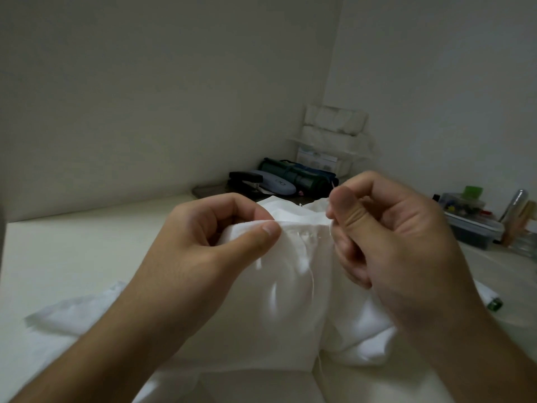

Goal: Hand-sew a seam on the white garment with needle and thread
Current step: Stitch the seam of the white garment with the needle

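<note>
Biggest worry here is the thread snagging or knotting. The left hand (209,228) has its thumb and fingers clamped on a raised fold of the white garment (290,286), and the right hand (386,228) is just to the right of that fold with thumb pressed against curled fingers, pinching something tiny at the cloth edge. I'd guess that's the needle, but honestly it's too small and blurry to see, so I can't tell. A faint thread (313,282) loops down the cloth below and between the two sets of fingers. If that slack loop gets pulled through fast it could tangle, or pucker the seam if yanked too tight.

Other risk: the fold between the thumbs is short and bunched, so a stitch could catch an extra layer underneath. And with the needle tip hidden, the left thumb sits pretty close to where it would come out, so a poke is possible.

The rest of the garment is draped over the counter (72,257) below the hands.

As for writing: nothing readable. The grey case (274,181) beyond the fingers has a small mark on it, but I can't make it out.
</note>
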Demonstrator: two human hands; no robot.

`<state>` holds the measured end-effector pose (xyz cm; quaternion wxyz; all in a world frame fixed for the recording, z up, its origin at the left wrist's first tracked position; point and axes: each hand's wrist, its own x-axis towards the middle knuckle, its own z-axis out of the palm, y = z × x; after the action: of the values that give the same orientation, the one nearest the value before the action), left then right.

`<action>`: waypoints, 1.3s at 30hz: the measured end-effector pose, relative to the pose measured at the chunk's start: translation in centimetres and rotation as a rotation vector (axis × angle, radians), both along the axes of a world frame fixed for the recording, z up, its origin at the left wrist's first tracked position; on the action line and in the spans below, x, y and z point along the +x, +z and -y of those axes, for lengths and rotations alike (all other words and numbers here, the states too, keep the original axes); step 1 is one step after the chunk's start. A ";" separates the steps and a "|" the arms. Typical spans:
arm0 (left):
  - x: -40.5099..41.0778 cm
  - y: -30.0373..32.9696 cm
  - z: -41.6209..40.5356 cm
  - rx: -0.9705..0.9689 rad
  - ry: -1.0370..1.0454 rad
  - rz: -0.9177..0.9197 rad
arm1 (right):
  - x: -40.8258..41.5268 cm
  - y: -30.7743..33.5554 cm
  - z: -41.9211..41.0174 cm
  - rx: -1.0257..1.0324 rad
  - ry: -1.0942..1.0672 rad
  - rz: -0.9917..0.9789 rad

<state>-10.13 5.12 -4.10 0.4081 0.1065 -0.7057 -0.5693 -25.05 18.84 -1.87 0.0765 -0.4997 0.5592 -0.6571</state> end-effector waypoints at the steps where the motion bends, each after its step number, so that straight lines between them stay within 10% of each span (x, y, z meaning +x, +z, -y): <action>1: 0.0 0.0 0.0 -0.001 0.001 0.000 | 0.0 0.0 0.0 0.007 0.010 0.000; 39: 0.1 0.1 -0.2 -0.029 0.043 0.024 | 0.6 -0.3 -0.1 0.061 0.047 -0.130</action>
<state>-10.08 5.28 -3.97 0.4131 0.1226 -0.7163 -0.5489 -24.48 18.90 -2.18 0.0706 -0.5520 0.5707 -0.6039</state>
